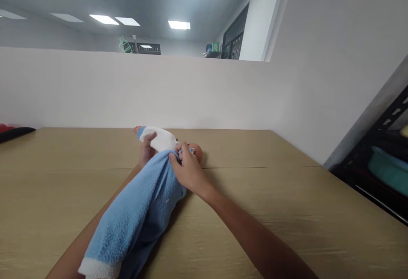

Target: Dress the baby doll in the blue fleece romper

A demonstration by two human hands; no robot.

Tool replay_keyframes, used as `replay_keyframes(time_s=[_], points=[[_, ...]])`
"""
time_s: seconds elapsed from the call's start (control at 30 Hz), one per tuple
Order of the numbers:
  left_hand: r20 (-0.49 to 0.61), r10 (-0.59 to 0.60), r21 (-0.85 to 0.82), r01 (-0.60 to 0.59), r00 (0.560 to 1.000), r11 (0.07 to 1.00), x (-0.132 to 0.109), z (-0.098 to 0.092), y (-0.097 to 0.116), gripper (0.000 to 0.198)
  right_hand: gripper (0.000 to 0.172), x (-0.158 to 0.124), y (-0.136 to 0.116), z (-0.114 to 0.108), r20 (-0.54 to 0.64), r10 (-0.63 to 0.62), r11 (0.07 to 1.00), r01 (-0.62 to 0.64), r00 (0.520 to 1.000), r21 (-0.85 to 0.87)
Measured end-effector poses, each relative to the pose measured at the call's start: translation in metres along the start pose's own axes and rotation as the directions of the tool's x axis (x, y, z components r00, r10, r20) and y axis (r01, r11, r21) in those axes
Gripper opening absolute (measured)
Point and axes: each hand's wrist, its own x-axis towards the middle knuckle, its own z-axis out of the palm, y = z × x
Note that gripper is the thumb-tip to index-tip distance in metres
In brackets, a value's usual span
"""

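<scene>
A doll in a fuzzy blue garment [137, 206] with white cuffs lies slantwise on the wooden table [255, 211]. Its white sleeve [162, 138] with a blue cuff reaches toward the upper left, and small fingers show at its end. Part of the doll's head [197, 152] is visible beyond my right hand [185, 164], which pinches the top edge of the blue garment. My left hand [148, 149] is wrapped round the white sleeve from the left; the garment hides part of that hand and forearm.
A low white wall [143, 87] stands behind the table. At the right is a black shelf rack [360, 160] holding a teal bin [387, 170]. A black object with something red [6, 127] sits at the left edge.
</scene>
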Motion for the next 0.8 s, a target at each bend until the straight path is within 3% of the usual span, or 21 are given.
replay_keyframes(time_s=[0.13, 0.3, 0.37, 0.53, 0.67, 0.8], points=[[0.008, 0.018, 0.01, -0.018, 1.0, 1.0, 0.001, -0.002, 0.0, 0.016, 0.012, 0.005, -0.005, 0.001, 0.021, 0.06, 0.992, -0.057, 0.998, -0.117], [0.034, 0.029, 0.033, -0.03, 0.999, 0.999, -0.003, -0.002, 0.001, 0.014, 0.029, 0.001, -0.012, 0.009, -0.096, -0.119, 0.934, 0.078, 0.988, -0.348], [0.042, 0.03, 0.046, -0.032, 0.999, 0.998, -0.002, -0.005, 0.001, 0.02, 0.029, -0.001, -0.003, 0.009, -0.168, -0.144, 0.955, 0.093, 0.975, -0.282], [0.005, 0.102, 0.043, -0.102, 0.995, 0.994, 0.003, -0.018, 0.001, 0.02, 0.009, -0.025, 0.036, -0.004, -0.295, 0.021, 0.999, -0.006, 0.955, 0.05], [-0.033, 0.151, 0.014, -0.15, 0.988, 0.989, 0.004, -0.021, 0.002, 0.019, 0.013, -0.07, 0.054, -0.012, -0.115, -0.018, 0.997, 0.026, 0.993, 0.071], [-0.063, 0.117, -0.002, -0.117, 0.991, 0.993, 0.004, -0.02, 0.003, 0.022, 0.031, -0.094, 0.06, -0.012, 0.075, -0.042, 0.999, 0.042, 0.996, 0.009]])
